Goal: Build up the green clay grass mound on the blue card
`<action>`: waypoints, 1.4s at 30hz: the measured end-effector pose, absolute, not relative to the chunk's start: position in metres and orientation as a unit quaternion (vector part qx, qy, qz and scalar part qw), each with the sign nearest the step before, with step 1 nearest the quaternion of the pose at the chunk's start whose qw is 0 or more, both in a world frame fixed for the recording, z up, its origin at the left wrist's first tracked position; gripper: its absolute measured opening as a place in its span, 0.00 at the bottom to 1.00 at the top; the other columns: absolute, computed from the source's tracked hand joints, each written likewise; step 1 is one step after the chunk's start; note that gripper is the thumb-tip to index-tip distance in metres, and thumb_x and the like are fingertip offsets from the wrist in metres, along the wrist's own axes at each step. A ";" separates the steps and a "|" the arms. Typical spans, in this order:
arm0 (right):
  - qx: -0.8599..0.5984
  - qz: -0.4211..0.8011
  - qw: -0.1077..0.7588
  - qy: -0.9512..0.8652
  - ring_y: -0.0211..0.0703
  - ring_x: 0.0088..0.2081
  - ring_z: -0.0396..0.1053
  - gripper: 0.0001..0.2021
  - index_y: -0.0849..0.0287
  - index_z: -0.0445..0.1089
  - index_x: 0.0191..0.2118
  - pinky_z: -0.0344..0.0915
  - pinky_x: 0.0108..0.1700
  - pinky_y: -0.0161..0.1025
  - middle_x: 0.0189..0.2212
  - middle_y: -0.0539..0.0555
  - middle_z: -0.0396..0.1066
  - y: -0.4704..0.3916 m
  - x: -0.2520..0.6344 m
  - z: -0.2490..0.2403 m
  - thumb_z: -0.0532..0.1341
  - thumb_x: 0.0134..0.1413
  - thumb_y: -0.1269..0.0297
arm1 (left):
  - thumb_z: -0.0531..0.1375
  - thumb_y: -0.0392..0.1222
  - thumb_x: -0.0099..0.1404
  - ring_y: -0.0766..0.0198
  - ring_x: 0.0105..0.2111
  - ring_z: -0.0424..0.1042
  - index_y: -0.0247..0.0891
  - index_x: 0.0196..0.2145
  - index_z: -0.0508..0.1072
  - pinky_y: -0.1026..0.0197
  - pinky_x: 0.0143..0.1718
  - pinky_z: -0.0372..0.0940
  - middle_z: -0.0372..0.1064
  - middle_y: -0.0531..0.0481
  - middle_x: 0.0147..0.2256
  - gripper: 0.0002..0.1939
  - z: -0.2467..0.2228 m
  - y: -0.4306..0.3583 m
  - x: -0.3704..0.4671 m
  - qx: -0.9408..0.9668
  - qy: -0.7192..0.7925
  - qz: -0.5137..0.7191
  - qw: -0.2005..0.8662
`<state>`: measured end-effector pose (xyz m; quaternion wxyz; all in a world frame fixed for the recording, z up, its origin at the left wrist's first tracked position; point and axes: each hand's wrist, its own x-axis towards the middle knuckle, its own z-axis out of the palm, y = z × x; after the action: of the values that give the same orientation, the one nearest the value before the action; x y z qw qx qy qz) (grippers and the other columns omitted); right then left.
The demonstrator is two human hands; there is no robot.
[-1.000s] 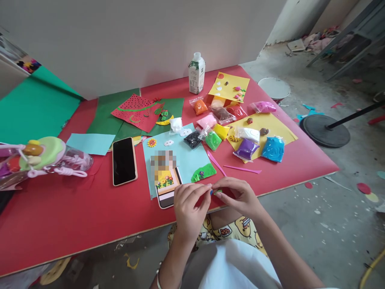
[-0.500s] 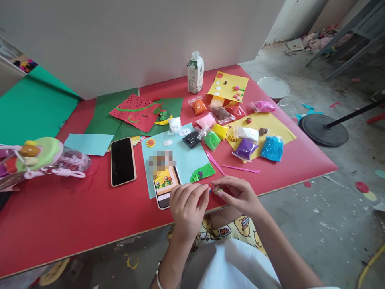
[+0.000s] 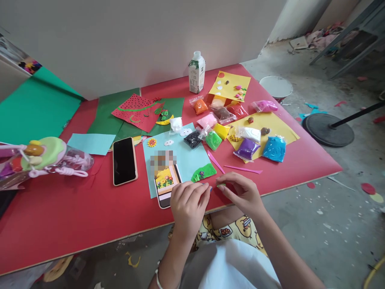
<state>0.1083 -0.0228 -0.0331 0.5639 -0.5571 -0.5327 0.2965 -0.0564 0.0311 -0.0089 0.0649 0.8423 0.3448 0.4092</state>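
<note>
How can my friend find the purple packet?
On the red table, find the nearer yellow sheet. The purple packet lies at its near edge, in front of a white packet and left of the blue packet. Only this packet is purple.

You had 2 phones (image 3: 124,161), 2 pink tools (image 3: 243,169), 1 btl (image 3: 197,76), approx. 13 pkts (image 3: 274,149), 2 yel. sheets (image 3: 285,131), 2 lt-blue sheets (image 3: 91,143), 1 sun (image 3: 152,143), 2 clouds (image 3: 169,143), 1 tiny blue bit (image 3: 211,189), 1 tiny grn bit (image 3: 221,185), 2 hands (image 3: 188,202).
</note>
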 end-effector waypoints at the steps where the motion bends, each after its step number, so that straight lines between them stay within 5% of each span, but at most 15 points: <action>1: -0.570 0.268 0.558 -0.540 0.44 0.35 0.75 0.06 0.53 0.74 0.40 0.73 0.38 0.40 0.34 0.54 0.77 -0.021 0.109 -0.031 0.62 0.57 0.69 | 0.64 0.32 0.61 0.63 0.33 0.71 0.39 0.35 0.75 0.59 0.39 0.63 0.76 0.53 0.30 0.05 -0.010 0.031 -0.055 0.843 0.348 0.407 0.049; 13: -0.606 0.194 0.471 -0.611 0.42 0.35 0.75 0.07 0.53 0.72 0.39 0.72 0.37 0.38 0.33 0.52 0.77 -0.004 0.116 -0.031 0.59 0.58 0.70 | 0.65 0.36 0.61 0.59 0.33 0.63 0.42 0.34 0.76 0.54 0.40 0.53 0.75 0.52 0.30 0.02 -0.026 0.034 -0.030 0.831 0.451 0.321 -0.060; 27: -0.585 0.149 0.423 -0.676 0.44 0.36 0.72 0.07 0.53 0.73 0.39 0.70 0.39 0.43 0.35 0.54 0.75 -0.002 0.115 -0.036 0.59 0.59 0.72 | 0.64 0.34 0.62 0.65 0.31 0.67 0.43 0.38 0.78 0.58 0.38 0.59 0.70 0.52 0.29 0.07 -0.020 0.036 -0.038 0.780 0.436 0.440 0.091; 42: -0.600 0.182 0.395 -0.672 0.48 0.37 0.71 0.04 0.51 0.75 0.37 0.68 0.43 0.49 0.34 0.54 0.77 -0.007 0.119 -0.030 0.62 0.58 0.65 | 0.65 0.37 0.62 0.66 0.29 0.68 0.44 0.38 0.78 0.57 0.37 0.59 0.71 0.53 0.28 0.06 -0.014 0.027 -0.047 0.784 0.412 0.460 0.064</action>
<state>0.1193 -0.0069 -0.0303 0.3945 -0.5996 -0.6721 0.1820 -0.0471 0.0274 -0.0144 0.0644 0.7843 0.4118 0.4595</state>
